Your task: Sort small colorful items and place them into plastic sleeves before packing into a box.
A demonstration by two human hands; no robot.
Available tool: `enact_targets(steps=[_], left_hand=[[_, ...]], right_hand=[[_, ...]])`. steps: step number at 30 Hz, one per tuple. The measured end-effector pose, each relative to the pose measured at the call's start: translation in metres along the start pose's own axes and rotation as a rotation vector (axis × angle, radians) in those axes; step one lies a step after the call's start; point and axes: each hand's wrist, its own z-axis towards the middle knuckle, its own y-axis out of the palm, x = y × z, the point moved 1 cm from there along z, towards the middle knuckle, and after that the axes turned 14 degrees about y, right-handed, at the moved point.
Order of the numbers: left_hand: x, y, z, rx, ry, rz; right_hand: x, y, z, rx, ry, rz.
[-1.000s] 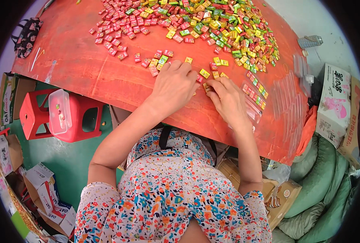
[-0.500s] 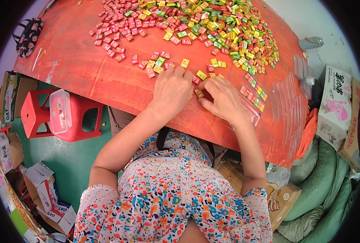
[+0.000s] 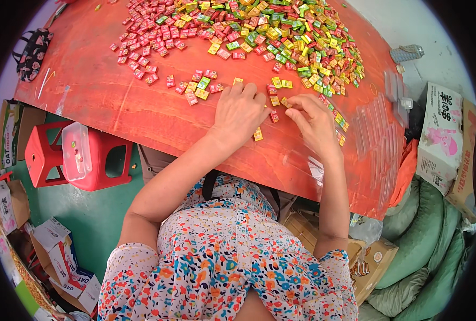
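Small boxes (image 3: pixel 281 37) heaped on a red tabletop (image 3: pixel 163 120), a few in a tub (image 3: pixel 79 172)

The clear tub sat on a red stool (image 3: pixel 100 176), well left of the hands, with several small pieces inside. On the tabletop, red, yellow and green boxes formed a wide heap toward the far edge; a looser cluster lay nearer the left hand (image 3: pixel 239 113). That hand was over the tabletop, a yellow box (image 3: pixel 258 134) just beside it; I cannot tell its grip, since its fingertips were hidden. The right hand (image 3: pixel 317 122) had thumb and forefinger curved toward another yellow box; whether its grip pinched it, I cannot tell. Beside that hand, partly behind it, boxes stood in a row (image 3: pixel 341 122). Clear trays (image 3: pixel 374 128) lay further right. Beyond the tabletop stood a white carton (image 3: pixel 441 144), contents unseen.
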Motion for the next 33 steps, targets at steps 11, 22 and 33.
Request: enact_targets(steps=[11, 22, 33], left_hand=[[-0.014, -0.017, -0.014, 0.191, 0.137, -0.187], [0.010, -0.007, 0.019, -0.046, 0.134, -0.264], [0.046, -0.024, -0.008, 0.044, 0.230, -0.166]], right_hand=[[-0.003, 0.021, 0.033, 0.081, -0.174, -0.121], [0.013, 0.024, 0.054, -0.085, -0.242, -0.165], [0.005, 0.016, 0.035, -0.017, -0.185, -0.011]])
